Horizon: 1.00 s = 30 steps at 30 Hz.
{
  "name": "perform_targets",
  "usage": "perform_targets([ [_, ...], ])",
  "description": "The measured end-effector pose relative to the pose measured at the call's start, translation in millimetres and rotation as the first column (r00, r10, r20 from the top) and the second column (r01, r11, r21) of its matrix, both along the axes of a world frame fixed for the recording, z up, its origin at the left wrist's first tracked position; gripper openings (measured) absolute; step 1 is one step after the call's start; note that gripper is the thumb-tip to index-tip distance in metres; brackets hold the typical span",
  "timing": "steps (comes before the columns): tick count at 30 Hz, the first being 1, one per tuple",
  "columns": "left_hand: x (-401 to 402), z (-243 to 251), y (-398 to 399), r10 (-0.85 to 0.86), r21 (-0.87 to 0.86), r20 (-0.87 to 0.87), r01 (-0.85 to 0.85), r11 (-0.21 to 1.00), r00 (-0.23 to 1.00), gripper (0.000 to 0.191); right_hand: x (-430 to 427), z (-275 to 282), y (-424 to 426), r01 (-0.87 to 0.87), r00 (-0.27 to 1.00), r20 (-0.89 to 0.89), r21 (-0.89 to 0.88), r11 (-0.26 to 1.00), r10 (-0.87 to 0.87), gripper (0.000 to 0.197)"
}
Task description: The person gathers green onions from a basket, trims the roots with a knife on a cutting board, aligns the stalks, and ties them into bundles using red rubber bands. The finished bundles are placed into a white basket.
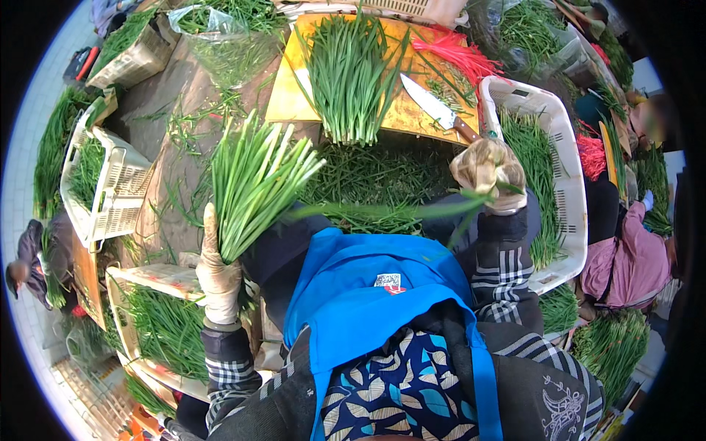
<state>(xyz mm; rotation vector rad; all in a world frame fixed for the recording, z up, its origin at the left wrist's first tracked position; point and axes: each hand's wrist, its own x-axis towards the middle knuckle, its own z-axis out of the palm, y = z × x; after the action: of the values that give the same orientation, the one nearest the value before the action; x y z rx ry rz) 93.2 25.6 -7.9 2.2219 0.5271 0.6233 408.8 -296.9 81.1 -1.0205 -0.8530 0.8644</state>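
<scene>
My gloved left hand point(218, 281) grips a bunch of garlic chives point(256, 193), its pale cut ends pointing up and to the right. My right hand point(490, 173), in a soiled glove, is curled around a few loose chive leaves point(408, 211), blurred and trailing left. Beyond my hands stands a yellow cutting board point(284, 105) with a thick pile of chives point(350, 77) on it. A kitchen knife point(436, 107) with a wooden handle rests on the board's right side, near my right hand. Behind the knife is a bundle of red ties point(455, 52).
A white crate point(576, 220) of chives stands at my right, another crate point(154, 270) at my left. Chive scraps point(375, 176) cover the space below the board. A plastic bag point(226, 55) of chives sits at far left. Other people point(634, 259) work at both sides.
</scene>
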Motion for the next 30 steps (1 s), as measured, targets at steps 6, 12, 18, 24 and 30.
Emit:
perform_targets([
  [6,18.3,34.1,-17.8,0.109,0.351,-0.012,-0.098,0.931,0.994,0.086,-53.8,32.5,94.5,0.06,0.977,0.203,-0.553,0.831,0.064,0.045],
  [12,18.0,28.3,-22.5,0.084,0.342,-0.134,-0.034,0.939,0.987,0.093,-85.6,-17.8,158.1,0.128,0.982,0.171,-0.324,0.937,-0.076,0.022],
  [18,-9.9,11.6,-4.9,0.078,0.111,-0.039,-0.073,0.991,0.996,0.079,-38.1,-23.0,135.6,0.239,0.964,-0.086,-0.149,0.96,-0.253,0.021],
  [24,-62.8,-43.4,33.0,0.204,-0.845,0.212,0.074,0.53,0.956,0.049,6.1,-32.5,63.5,0.299,0.941,-0.182,0.042,0.953,-0.287,0.033],
  [30,-60.2,-27.4,27.7,0.183,-0.609,0.156,-0.051,0.791,0.971,0.048,-33.5,-46.3,53.2,0.479,0.396,0.817,-0.573,0.665,0.418,0.041],
])
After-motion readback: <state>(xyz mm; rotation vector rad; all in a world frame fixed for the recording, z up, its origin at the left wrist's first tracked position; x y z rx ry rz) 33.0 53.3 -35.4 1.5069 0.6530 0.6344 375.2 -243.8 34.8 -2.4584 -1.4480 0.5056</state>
